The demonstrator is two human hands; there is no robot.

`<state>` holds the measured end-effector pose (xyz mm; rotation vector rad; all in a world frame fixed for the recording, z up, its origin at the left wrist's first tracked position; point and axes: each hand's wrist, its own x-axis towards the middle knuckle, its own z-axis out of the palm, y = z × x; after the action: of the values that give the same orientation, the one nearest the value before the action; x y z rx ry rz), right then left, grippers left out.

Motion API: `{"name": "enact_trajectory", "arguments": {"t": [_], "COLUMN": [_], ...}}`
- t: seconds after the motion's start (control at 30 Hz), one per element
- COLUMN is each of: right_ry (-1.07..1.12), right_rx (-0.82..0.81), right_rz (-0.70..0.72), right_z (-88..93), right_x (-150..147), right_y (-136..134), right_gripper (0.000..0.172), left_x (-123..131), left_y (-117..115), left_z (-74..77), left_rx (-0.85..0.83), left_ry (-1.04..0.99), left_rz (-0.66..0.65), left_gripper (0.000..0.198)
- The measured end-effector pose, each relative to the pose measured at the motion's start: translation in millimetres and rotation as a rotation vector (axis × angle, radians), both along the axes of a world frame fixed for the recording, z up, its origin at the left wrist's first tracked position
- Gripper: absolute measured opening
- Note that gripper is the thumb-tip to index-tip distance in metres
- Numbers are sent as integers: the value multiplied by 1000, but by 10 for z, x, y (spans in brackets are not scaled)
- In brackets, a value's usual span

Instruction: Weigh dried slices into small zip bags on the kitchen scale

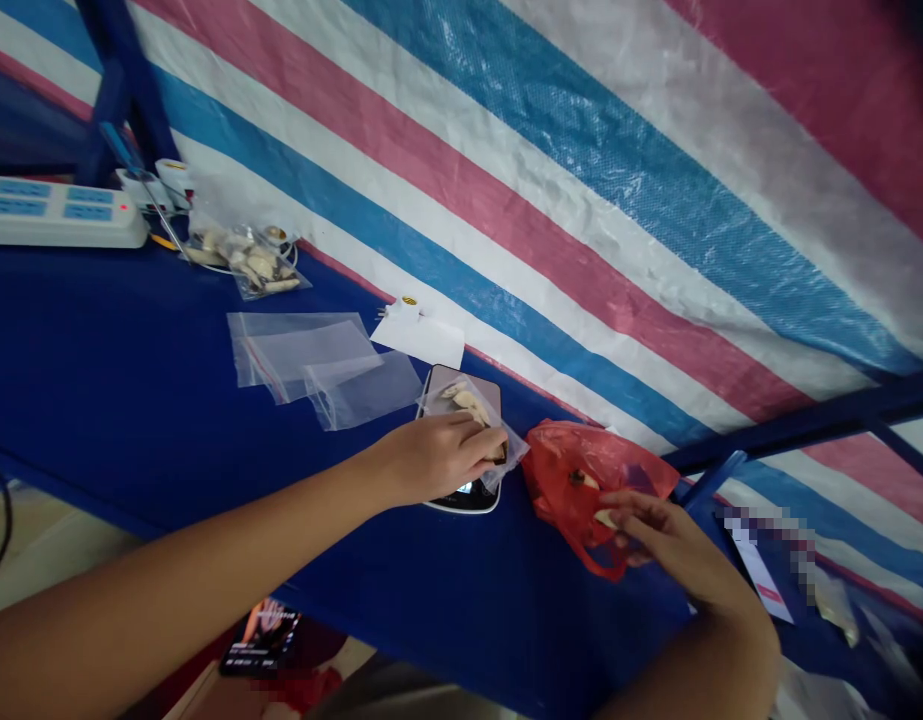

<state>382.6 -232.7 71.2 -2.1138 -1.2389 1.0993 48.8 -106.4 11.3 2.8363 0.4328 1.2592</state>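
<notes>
A small clear zip bag [461, 395] with pale pieces in it lies on a digital scale [468, 502], whose lit display partly shows. My left hand [450, 458] is over the scale, its fingers closed on the bag near its right end. To the right, my right hand [641, 525] pinches a pale piece [606, 518] at the edge of an open red plastic bag [562, 465]. More of the pale, dark-marked contents show inside the red bag. Flat clear zip bags [303, 350] lie left of the scale.
Filled clear bags [262, 262] lie at the back left beside a power strip [60, 212]. White paper [423, 338] is behind the scale. A striped sheet [506, 220] rises along the back. A phone [262, 637] shows below the table edge; another lit screen [761, 575] is at right.
</notes>
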Motion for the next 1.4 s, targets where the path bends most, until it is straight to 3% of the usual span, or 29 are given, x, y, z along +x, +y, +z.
{"name": "enact_trajectory", "arguments": {"t": [0.1, 0.27, 0.47, 0.63, 0.73, 0.87, 1.0, 1.2, 1.3, 1.37, 1.4], "right_ry": [-224, -618, -672, -771, -821, -915, -942, -1110, -1107, -903, -748], "right_rx": [136, 489, 463, 570, 759, 1111, 1393, 1430, 1552, 1553, 1480], "right_rz": [-59, -197, -112, -84, -21, 25, -180, -456, -629, -580, -471], "right_z": [-129, -215, -228, -353, -362, -236, -136, -136, -149, -178, -199], "right_x": [68, -72, -99, -14, -89, -346, -542, -391, -452, -626, -741], "right_y": [107, 343, 346, 419, 477, 473, 440, 425, 406, 409, 417], "right_gripper": [54, 54, 39, 49, 57, 65, 52, 33, 24, 17, 18], "left_x": [12, 21, 5, 7, 10, 2, -7, -3, -3, -5, -6], "left_y": [-8, 1, 14, 11, 14, 18, 16, 22, 28, 30, 30], "left_z": [2, -3, -3, 12, 10, 13, 24, 26, 27, 28, 29], "left_rx": [-11, 16, 22, 20, 24, 28, 19, 15, 7, -6, -13], "left_ry": [-8, -28, -36, -49, -61, -66, -50, -53, -66, -74, -73], "left_rz": [-9, 11, 31, 31, 35, 50, 48, 40, 26, 16, 15], "left_gripper": [21, 24, 21, 20, 20, 19, 19, 20, 19, 19, 19]}}
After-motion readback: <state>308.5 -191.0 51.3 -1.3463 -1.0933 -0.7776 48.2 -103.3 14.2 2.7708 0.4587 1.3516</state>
